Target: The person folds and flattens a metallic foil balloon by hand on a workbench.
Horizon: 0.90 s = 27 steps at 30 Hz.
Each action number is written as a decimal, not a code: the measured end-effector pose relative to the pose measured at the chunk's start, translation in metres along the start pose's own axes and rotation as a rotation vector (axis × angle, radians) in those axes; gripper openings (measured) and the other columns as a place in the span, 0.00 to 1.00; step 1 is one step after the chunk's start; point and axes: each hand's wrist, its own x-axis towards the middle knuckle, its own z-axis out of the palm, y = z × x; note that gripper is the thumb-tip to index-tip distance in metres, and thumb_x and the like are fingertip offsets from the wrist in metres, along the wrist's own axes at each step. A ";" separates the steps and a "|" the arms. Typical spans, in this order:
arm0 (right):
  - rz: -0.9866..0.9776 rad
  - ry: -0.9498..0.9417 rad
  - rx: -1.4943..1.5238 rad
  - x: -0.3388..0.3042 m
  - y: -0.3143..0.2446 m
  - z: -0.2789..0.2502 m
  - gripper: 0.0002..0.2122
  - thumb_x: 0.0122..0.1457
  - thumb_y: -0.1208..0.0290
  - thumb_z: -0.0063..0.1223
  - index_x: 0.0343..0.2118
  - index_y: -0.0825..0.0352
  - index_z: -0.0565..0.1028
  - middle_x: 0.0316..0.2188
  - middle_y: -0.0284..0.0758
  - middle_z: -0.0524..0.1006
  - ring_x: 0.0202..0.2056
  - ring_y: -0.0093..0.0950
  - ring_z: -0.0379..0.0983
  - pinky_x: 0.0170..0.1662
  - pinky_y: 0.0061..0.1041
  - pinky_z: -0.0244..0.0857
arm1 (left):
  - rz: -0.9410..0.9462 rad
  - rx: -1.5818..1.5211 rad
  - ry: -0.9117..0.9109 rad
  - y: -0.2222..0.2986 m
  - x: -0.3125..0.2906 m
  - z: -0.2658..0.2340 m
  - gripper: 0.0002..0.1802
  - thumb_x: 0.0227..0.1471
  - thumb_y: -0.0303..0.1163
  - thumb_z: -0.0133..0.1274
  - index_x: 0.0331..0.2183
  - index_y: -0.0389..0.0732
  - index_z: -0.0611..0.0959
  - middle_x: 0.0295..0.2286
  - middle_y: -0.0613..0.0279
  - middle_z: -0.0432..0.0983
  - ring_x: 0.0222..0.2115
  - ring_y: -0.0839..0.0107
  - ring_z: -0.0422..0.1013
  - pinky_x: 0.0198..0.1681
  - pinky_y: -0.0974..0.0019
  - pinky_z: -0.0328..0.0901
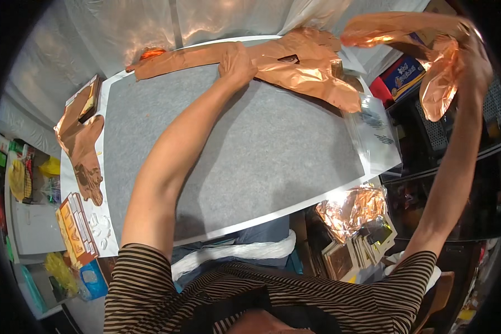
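A long, ragged copper-coloured foil sheet lies along the far edge of the grey board, with a small dark hole near its wider right end. My left hand is closed on its narrow middle part, fingers partly hidden. Out at the far right, my right hand grips another piece of copper foil, raised above the things beside the table. One arm of that piece stretches left, and a crumpled flap hangs beside my wrist.
Another foil scrap rests at the board's left side, near a brown and white box. Clear plastic sheeting overlaps the right edge. Crumpled copper foil and stacked cards sit at lower right. A translucent curtain hangs behind.
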 end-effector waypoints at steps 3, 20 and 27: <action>1.105 -0.206 0.618 0.042 -0.262 -0.006 0.09 0.67 0.64 0.61 0.46 0.59 0.83 0.43 0.39 0.83 0.54 0.36 0.77 0.55 0.41 0.72 | 0.058 -0.227 -0.129 -0.003 -0.026 -0.043 0.39 0.61 0.54 0.58 0.57 0.28 0.72 0.47 0.34 0.77 0.51 0.46 0.77 0.50 0.42 0.71; -0.298 -0.501 1.545 -0.172 -0.526 0.010 0.21 0.52 0.81 0.59 0.51 0.64 0.81 0.51 0.36 0.84 0.57 0.37 0.79 0.56 0.37 0.78 | -0.583 -0.954 -0.531 -0.121 -0.192 -0.212 0.52 0.53 0.68 0.63 0.62 0.37 0.68 0.49 0.56 0.77 0.40 0.66 0.77 0.38 0.68 0.75; -0.529 -0.720 1.357 -0.189 -0.517 0.002 0.18 0.61 0.72 0.54 0.54 0.61 0.78 0.63 0.34 0.75 0.66 0.37 0.68 0.70 0.43 0.63 | -0.126 -0.420 -0.243 -0.126 -0.190 -0.197 0.35 0.50 0.46 0.68 0.51 0.31 0.79 0.37 0.57 0.81 0.34 0.72 0.77 0.37 0.63 0.72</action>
